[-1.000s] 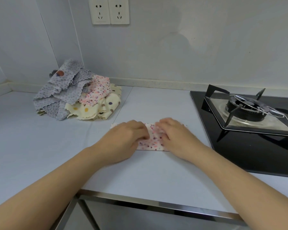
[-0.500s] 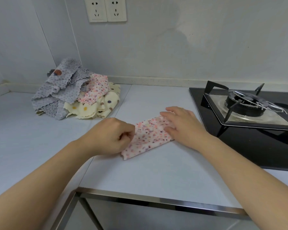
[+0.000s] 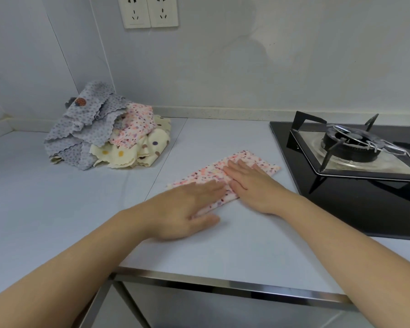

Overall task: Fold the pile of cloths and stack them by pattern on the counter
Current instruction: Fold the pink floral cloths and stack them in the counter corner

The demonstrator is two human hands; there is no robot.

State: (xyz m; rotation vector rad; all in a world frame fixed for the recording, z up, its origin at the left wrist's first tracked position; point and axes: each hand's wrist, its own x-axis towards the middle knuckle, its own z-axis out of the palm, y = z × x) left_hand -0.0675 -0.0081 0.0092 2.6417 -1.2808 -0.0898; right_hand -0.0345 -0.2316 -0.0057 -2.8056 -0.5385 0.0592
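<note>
fingers (image 3: pixel 211 188) of the left hand (image 3: pixel 185 207) are lying straight and flat, gripping nothing, pressing down on the near end of the cloth (image 3: pixel 266 165). the right hand (image 3: pixel 251 185) is doing the same just beside it, palm down, its straight fingers spreading over the middle of the cloth. the two hands are almost touching and are hiding much of the fabric.

the cloth, pink and speckled, is lying folded into a long strip, slanting across the counter (image 3: pixel 223 247) from near left to far right, its far end sitting close to the edge of the black hob (image 3: pixel 341 209). the pile (image 3: pixel 104 133) is sitting well apart at the back left, crumpled against the wall (image 3: pixel 223 67), showing three patterns: grey dotted, pink speckled and cream spotted.

counting: two hands, one folded cloth, one pile, one burner (image 3: pixel 352 142) on the hob, two sockets (image 3: pixel 150 10) on the wall.
</note>
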